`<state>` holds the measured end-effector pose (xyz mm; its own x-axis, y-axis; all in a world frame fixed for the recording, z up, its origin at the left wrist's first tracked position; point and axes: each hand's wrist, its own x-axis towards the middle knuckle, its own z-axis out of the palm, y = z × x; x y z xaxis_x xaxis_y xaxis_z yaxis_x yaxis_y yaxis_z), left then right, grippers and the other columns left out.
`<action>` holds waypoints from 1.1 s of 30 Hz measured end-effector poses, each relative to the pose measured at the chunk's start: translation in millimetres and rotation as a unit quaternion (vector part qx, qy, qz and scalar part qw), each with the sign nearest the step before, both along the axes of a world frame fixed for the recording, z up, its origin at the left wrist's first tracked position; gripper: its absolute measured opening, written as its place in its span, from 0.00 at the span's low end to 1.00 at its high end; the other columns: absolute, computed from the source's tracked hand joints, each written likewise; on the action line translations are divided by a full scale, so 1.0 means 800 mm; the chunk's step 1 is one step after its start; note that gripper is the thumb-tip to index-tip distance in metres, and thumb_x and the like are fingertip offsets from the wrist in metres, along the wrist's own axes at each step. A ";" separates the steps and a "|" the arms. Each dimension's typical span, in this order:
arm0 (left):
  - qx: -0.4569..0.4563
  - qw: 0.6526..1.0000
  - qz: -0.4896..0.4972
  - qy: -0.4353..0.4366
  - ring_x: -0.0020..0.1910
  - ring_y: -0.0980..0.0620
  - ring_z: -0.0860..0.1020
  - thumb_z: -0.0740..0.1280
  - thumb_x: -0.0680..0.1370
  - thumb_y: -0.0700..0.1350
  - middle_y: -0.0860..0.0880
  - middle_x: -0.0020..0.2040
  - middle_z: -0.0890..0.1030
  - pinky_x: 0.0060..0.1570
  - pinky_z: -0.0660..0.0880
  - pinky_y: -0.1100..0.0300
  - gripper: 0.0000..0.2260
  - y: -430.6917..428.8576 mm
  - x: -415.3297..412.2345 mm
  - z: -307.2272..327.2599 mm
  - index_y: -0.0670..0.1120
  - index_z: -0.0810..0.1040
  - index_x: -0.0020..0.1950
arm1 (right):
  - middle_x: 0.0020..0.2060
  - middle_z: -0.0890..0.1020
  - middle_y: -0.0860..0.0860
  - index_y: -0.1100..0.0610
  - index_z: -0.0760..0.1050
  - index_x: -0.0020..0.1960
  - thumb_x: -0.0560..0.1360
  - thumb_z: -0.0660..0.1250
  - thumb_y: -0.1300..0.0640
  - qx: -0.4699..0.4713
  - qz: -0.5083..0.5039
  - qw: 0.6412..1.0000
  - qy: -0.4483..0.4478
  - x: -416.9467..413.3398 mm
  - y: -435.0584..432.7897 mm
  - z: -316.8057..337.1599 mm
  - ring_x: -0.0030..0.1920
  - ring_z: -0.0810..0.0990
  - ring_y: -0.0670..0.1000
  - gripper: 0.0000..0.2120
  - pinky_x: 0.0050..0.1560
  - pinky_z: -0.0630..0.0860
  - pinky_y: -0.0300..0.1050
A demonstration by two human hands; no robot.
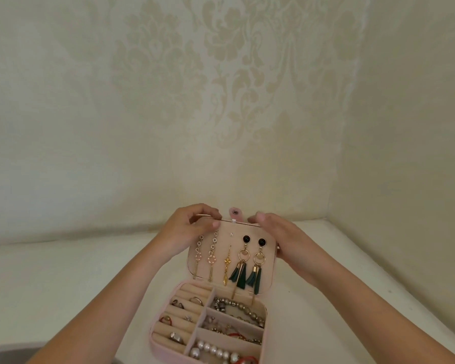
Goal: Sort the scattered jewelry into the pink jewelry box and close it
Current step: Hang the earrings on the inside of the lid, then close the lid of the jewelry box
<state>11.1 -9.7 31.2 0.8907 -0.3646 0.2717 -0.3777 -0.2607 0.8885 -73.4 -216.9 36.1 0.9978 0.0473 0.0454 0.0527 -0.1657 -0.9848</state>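
Note:
The pink jewelry box (156, 321) stands open near the table's front, its lid (269, 261) raised upright. Several earrings hang on the lid's inner panel, among them a green tassel pair (244, 277) and a gold drop earring (226, 266). The tray holds rings (177, 337) in the left rolls, a bead bracelet (244, 310) and pearls (216, 352) in the right compartments. My left hand (192, 227) grips the lid's top left corner, fingers curled over its edge. My right hand (281, 237) holds the top right corner. The snap tab (234, 212) sticks up between them.
The box sits on a white table (63, 285) in a corner. Patterned cream wallpaper (221, 101) rises close behind and on the right. A grey strip shows at the lower left edge.

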 end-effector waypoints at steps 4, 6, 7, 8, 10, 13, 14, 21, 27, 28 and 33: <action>-0.062 0.997 -0.004 0.041 0.46 0.57 0.81 0.73 0.64 0.47 0.53 0.51 0.83 0.45 0.76 0.68 0.18 0.005 0.001 -0.001 0.50 0.79 0.53 | 0.50 0.83 0.47 0.49 0.76 0.56 0.71 0.71 0.49 -0.029 -0.015 0.999 -0.030 -0.002 0.005 0.001 0.45 0.82 0.42 0.15 0.39 0.74 0.31; -0.054 0.996 -0.003 0.072 0.50 0.54 0.81 0.74 0.64 0.48 0.50 0.51 0.84 0.50 0.77 0.63 0.19 0.007 0.004 -0.001 0.51 0.79 0.54 | 0.48 0.84 0.47 0.50 0.79 0.56 0.73 0.70 0.54 -0.029 -0.021 0.998 -0.051 -0.001 0.005 0.000 0.45 0.83 0.43 0.11 0.40 0.76 0.32; -0.042 0.995 -0.003 0.087 0.51 0.52 0.81 0.75 0.65 0.48 0.48 0.51 0.84 0.53 0.77 0.60 0.19 0.008 0.004 -0.001 0.50 0.80 0.55 | 0.48 0.84 0.47 0.51 0.80 0.56 0.74 0.69 0.57 -0.020 -0.021 0.998 -0.057 -0.001 0.004 -0.001 0.46 0.83 0.44 0.11 0.41 0.76 0.33; -0.033 0.994 -0.006 0.100 0.51 0.51 0.81 0.76 0.67 0.47 0.47 0.51 0.84 0.54 0.76 0.58 0.17 0.010 0.004 -0.001 0.49 0.81 0.55 | 0.48 0.85 0.47 0.52 0.80 0.56 0.75 0.68 0.58 -0.008 -0.019 0.998 -0.058 -0.001 0.004 -0.001 0.46 0.84 0.45 0.11 0.42 0.77 0.34; -0.031 0.993 -0.013 0.113 0.51 0.51 0.81 0.74 0.71 0.44 0.46 0.51 0.84 0.54 0.76 0.57 0.13 0.012 0.003 -0.003 0.45 0.82 0.55 | 0.47 0.85 0.48 0.53 0.81 0.57 0.75 0.68 0.60 0.004 -0.016 0.998 -0.054 -0.001 0.004 -0.001 0.47 0.84 0.46 0.12 0.42 0.77 0.33; -0.056 0.991 -0.013 0.117 0.47 0.53 0.82 0.75 0.69 0.44 0.45 0.49 0.84 0.46 0.78 0.63 0.14 0.011 0.001 -0.004 0.43 0.82 0.54 | 0.46 0.85 0.48 0.53 0.81 0.57 0.75 0.67 0.61 0.008 -0.016 0.999 -0.052 -0.002 0.003 -0.003 0.47 0.84 0.46 0.12 0.41 0.76 0.32; -0.064 0.991 -0.010 0.117 0.45 0.54 0.82 0.75 0.69 0.43 0.44 0.49 0.84 0.44 0.77 0.66 0.14 0.010 0.000 -0.005 0.43 0.82 0.53 | 0.46 0.85 0.48 0.54 0.81 0.57 0.75 0.67 0.61 0.010 -0.017 0.998 -0.052 -0.002 0.003 -0.002 0.47 0.84 0.46 0.12 0.40 0.76 0.32; -0.081 0.991 0.012 0.106 0.40 0.58 0.81 0.72 0.72 0.38 0.46 0.44 0.83 0.38 0.75 0.69 0.09 0.007 -0.005 -0.002 0.43 0.82 0.51 | 0.45 0.86 0.49 0.54 0.82 0.54 0.74 0.68 0.64 0.015 -0.028 0.998 -0.055 0.001 0.003 0.001 0.45 0.84 0.47 0.11 0.39 0.77 0.34; -0.099 0.989 0.031 0.106 0.39 0.57 0.81 0.72 0.72 0.40 0.49 0.43 0.83 0.37 0.74 0.69 0.07 0.006 -0.004 0.001 0.47 0.82 0.48 | 0.46 0.85 0.45 0.50 0.82 0.54 0.72 0.71 0.56 -0.187 -0.015 0.979 -0.081 0.019 0.005 0.030 0.46 0.83 0.44 0.11 0.46 0.78 0.36; -0.100 0.989 0.031 0.107 0.39 0.57 0.81 0.72 0.72 0.40 0.49 0.42 0.83 0.38 0.74 0.69 0.06 0.006 -0.005 0.001 0.47 0.82 0.48 | 0.46 0.84 0.44 0.49 0.82 0.54 0.70 0.73 0.53 -0.244 -0.015 0.965 -0.092 0.022 0.011 0.035 0.46 0.82 0.43 0.13 0.47 0.78 0.37; -0.111 0.988 0.032 0.103 0.42 0.54 0.81 0.73 0.71 0.41 0.49 0.43 0.83 0.44 0.75 0.63 0.06 0.007 -0.010 -0.001 0.48 0.82 0.47 | 0.54 0.81 0.46 0.51 0.78 0.60 0.65 0.77 0.50 -0.399 -0.010 0.907 -0.136 0.032 0.039 0.043 0.54 0.78 0.47 0.25 0.56 0.74 0.43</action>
<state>2.9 -4.0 30.5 0.9545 -0.2584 0.1489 -0.1719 -0.0684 0.9827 -47.9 -185.4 70.6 0.9559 0.1551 0.2496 0.2648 -0.8230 -0.5026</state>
